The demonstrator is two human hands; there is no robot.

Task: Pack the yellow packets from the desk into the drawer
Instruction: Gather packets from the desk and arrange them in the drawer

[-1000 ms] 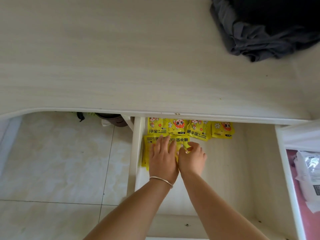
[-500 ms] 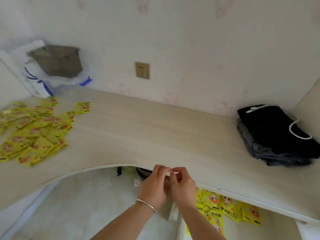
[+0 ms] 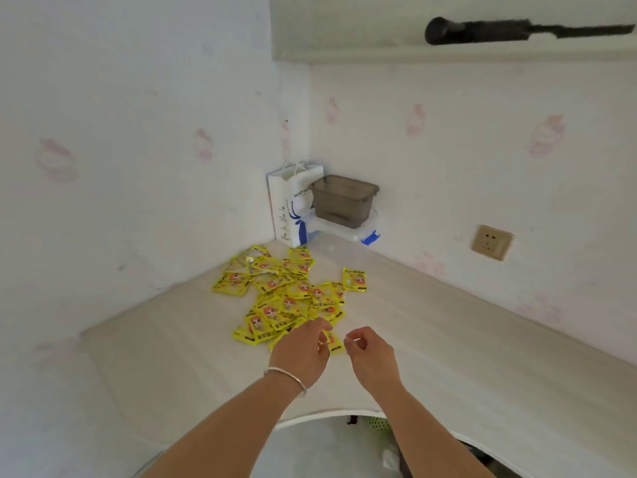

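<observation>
A loose heap of yellow packets (image 3: 289,298) lies on the pale wooden desk (image 3: 448,339), spreading from the corner of the wall toward the curved front edge; one packet (image 3: 355,279) sits apart just to the right of the heap. The left hand (image 3: 300,350), with a silver bangle (image 3: 286,378) on its wrist, reaches over the near edge of the heap with fingers curled downward, their tips at the nearest packets; whether they grip one cannot be told. The right hand (image 3: 370,353) hovers just beside it above bare desk, fingers loosely curled, thumb and forefinger close together, holding nothing visible. The drawer is out of view.

Behind the heap, in the corner, stands a white paper bag (image 3: 287,205) with blue markings, and beside it a grey translucent bin (image 3: 343,201) rests on a clear box with a blue clasp (image 3: 370,237). A wall socket (image 3: 492,242) sits to the right, and a dark object (image 3: 517,29) lies on the shelf (image 3: 344,53) above.
</observation>
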